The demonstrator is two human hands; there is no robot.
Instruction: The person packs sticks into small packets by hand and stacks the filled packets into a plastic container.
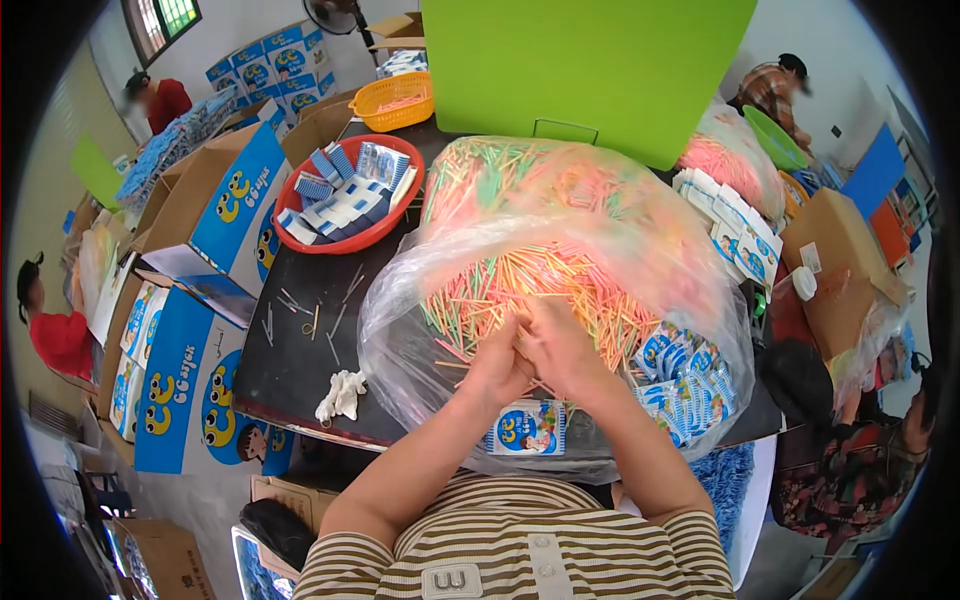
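Shirt: brown-and-white striped point(500, 550), at 6 o'clock (directions run from the hands).
Single packet: a blue-and-white printed packet point(527, 428) at 6 o'clock, just below the hands.
Left hand: the left hand point(498, 365) is curled, its fingers meeting the other hand over the sticks.
Right hand: the right hand point(560, 343) is bent inward, pressed against the left; I cannot tell whether anything is pinched between the two.
Sticks: a heap of thin pink, orange, yellow and green sticks point(550, 270), under the hands and on toward 12 o'clock.
Bag: clear plastic bag point(395, 290) around the heap, its mouth open toward the wearer.
Packet pile: more printed packets point(690, 390), between 3 and 4 o'clock.
Table: dark table point(275, 375) under the bag; a crumpled white cloth-like item point(342, 396) lies at 8 to 9 o'clock.
Basin: red basin point(405, 215) holding blue-and-white packs, 10 o'clock.
Basket: yellow basket point(393, 110), 11 o'clock.
Board: bright green board point(590, 70), standing between 12 and 1 o'clock.
People: one in a red top point(170, 102) at 10 o'clock, another in a checked shirt point(768, 92) between 1 and 2 o'clock.
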